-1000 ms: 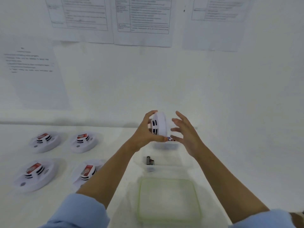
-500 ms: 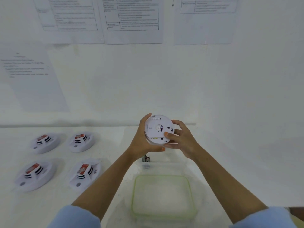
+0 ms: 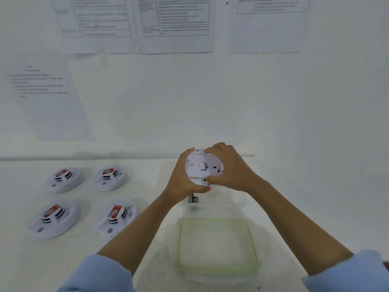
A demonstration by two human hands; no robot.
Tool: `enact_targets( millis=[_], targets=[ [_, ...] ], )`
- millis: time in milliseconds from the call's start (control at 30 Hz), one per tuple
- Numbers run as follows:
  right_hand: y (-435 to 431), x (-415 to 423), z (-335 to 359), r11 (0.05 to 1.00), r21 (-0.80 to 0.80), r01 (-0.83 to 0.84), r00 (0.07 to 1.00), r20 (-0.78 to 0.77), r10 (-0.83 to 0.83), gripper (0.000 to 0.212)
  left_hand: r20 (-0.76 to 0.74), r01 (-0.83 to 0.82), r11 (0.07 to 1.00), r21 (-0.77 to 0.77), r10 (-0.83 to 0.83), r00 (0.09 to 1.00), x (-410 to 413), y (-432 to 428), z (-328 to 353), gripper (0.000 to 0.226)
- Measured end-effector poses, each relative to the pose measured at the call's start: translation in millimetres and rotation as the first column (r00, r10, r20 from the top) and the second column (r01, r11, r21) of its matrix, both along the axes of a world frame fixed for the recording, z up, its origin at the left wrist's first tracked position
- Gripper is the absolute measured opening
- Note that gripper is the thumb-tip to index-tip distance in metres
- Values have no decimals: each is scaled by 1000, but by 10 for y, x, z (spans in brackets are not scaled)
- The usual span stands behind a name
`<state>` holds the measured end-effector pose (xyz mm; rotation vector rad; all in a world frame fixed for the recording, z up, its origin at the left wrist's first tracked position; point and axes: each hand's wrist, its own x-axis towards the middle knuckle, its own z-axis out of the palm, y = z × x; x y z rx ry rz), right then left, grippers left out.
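Observation:
Both hands hold a round white smoke detector [image 3: 201, 166] above the table, its flat back side turned toward me. My left hand [image 3: 182, 179] grips its left and lower edge, thumb at the bottom. My right hand [image 3: 228, 168] grips the right side, fingers curled over the top rim and thumb pressed on the lower back face. Just below my hands, batteries [image 3: 193, 198] lie in a clear container.
Several white smoke detectors with red labels lie face up at the left, among them one at the near left [image 3: 53, 219] and one at the far middle [image 3: 109, 179]. A clear green-rimmed lid [image 3: 216, 270] lies in front of me. Printed sheets [image 3: 175, 24] hang on the wall.
The detector was turned from edge-on to back side facing me. My right hand, apart from it at first, closed on its right side and then shifted its fingers over the top rim.

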<state>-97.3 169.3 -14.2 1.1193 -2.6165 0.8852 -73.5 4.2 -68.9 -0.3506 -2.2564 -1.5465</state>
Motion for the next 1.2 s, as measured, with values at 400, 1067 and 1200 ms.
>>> enact_targets(
  millis=[400, 1067, 1200],
  targets=[
    [-198, -105, 202, 955, 291, -53, 996, -49, 70, 63, 39, 18, 1000, 25, -19, 999, 18, -111, -23, 106],
    [-178, -123, 201, 945, 315, -83, 993, -52, 105, 72, 41, 57, 998, 36, -59, 997, -43, -170, -89, 97],
    [-169, -25, 224, 944, 325, -61, 996, -44, 80, 70, 34, 62, 997, 46, -63, 997, 81, -157, -89, 99]
  ],
)
